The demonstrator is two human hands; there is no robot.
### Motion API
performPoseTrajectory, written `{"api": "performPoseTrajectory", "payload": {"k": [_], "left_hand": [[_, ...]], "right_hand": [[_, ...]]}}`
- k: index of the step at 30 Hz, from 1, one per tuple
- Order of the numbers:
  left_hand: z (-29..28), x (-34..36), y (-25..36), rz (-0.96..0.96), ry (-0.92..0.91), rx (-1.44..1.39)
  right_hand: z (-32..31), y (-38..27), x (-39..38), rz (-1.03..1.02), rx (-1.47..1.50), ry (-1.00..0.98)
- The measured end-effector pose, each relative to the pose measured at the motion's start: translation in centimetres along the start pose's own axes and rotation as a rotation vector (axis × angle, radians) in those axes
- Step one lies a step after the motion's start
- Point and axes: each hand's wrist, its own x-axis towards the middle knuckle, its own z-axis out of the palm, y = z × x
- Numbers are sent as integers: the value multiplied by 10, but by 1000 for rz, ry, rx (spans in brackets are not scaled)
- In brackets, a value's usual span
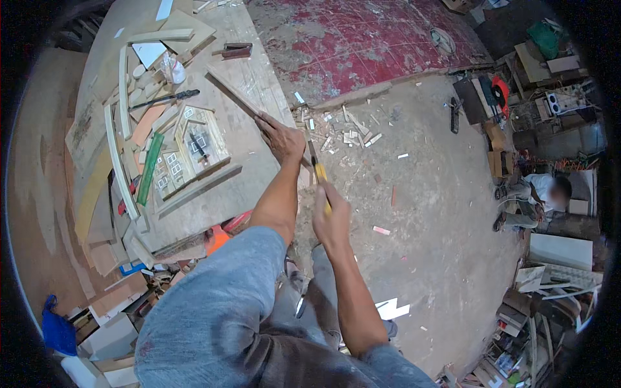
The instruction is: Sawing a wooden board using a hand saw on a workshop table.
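My left hand (283, 139) presses down on a long wooden strip (231, 92), fingers closed over it at the workbench's right edge. The strip's near end sticks out past the bench. My right hand (331, 216) grips a yellow-handled tool (321, 172) with a narrow blade. It looks like a hand saw seen edge-on. The blade is beside the strip's near end; whether they touch I cannot tell. Left of my left hand, a small wooden house model (197, 145) with white-framed windows lies on the bench.
On the workbench (249, 174) lie wood strips, a green piece (151, 169), a clear bottle (173, 69) and a dark rod-like tool (165, 98). Wood offcuts (349, 132) litter the concrete floor. Another person (533, 197) sits at the far right among boxes and scraps.
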Motion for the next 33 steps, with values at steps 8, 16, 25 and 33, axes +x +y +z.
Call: {"api": "performPoseTrajectory", "payload": {"k": [8,16,25,33], "left_hand": [[-7,2,-20,-53,19,8],[5,-14,-25,-15,-41,104],[0,-1,-7,-56,-10,87],[1,1,-10,-57,17,68]], "right_hand": [[-24,-43,-38,-25,-1,6],[-65,7,-76,-35,-45,91],[-65,7,-32,19,94,12],[-40,20,-4,101,150,-107]]}}
